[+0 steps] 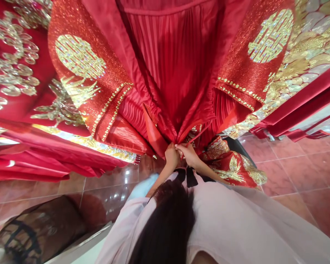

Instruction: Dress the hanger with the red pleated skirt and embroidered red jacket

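A red dress [167,73] with pleated panels hangs in front of me, its back parting in a V that narrows down to my hands. At the V's lower tip, my left hand [172,155] is closed in a pinch on the red fabric. My right hand [189,156] sits right beside it, also pinching the dress there; the fingers meet, so the exact bit held is hidden. A thin red cord [199,135] runs up and right from the right hand. Glittery red panels [110,69] with gold emblems flank the opening.
Other red garments with gold and crystal embroidery [13,62] hang at the left, and more with gold scales [310,55] at the right. A dark bag [44,227] stands at lower left on the tiled floor [299,172]. Dark hair [167,223] hangs over my pale top.
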